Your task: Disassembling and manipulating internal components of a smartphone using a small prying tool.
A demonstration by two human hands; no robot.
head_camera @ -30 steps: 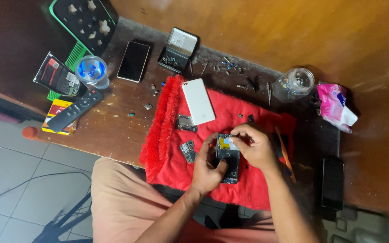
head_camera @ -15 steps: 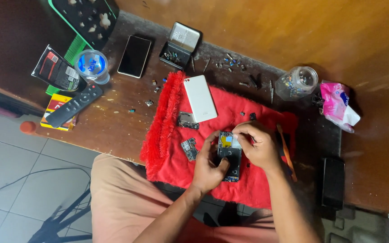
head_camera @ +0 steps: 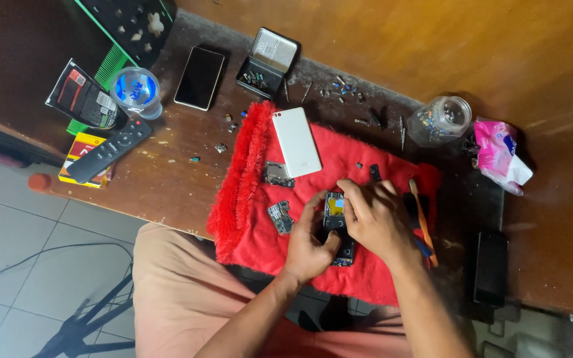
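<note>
Opened phone point(head_camera: 337, 225): lies on the red cloth point(head_camera: 373, 278) near the worktop's front edge, between both hands. Back cover removed; dark frame, with a yellow part and small metal parts exposed in its upper half. Lower end shows below the hands.
Left hand point(head_camera: 308, 245): fingers curled around the phone's left side, holding it; thumb against the lower half.
Right hand point(head_camera: 374, 215): lies over the phone's right side, fingertips pressed narrowly together on its upper end. Whether they pinch a small part cannot be told.
Red cloth: fringed, spread from the front edge towards the middle of the worktop point(head_camera: 167, 179).
White back cover point(head_camera: 296, 142): flat on the cloth's rear left part, apart from the hands.
Circuit boards: one point(head_camera: 278, 217) just left of the left hand, another point(head_camera: 276, 174) below the white cover.
Orange-handled tool point(head_camera: 421, 219): on the cloth's right edge, beside the right hand.
Metal tin point(head_camera: 268, 63): near the rear edge, lid upright, small screwdriver bits inside.
Clear jar point(head_camera: 440, 119): rear right, open, holding small mixed parts.
Plastic cup point(head_camera: 136, 91): rear left, blue inside; contents cannot be told.
Black phone point(head_camera: 199, 77): screen up, between cup and tin.
Remote control point(head_camera: 109, 150): left end, resting on a yellow box point(head_camera: 82, 142).
Pink packet point(head_camera: 499, 154): right of the jar.
</note>
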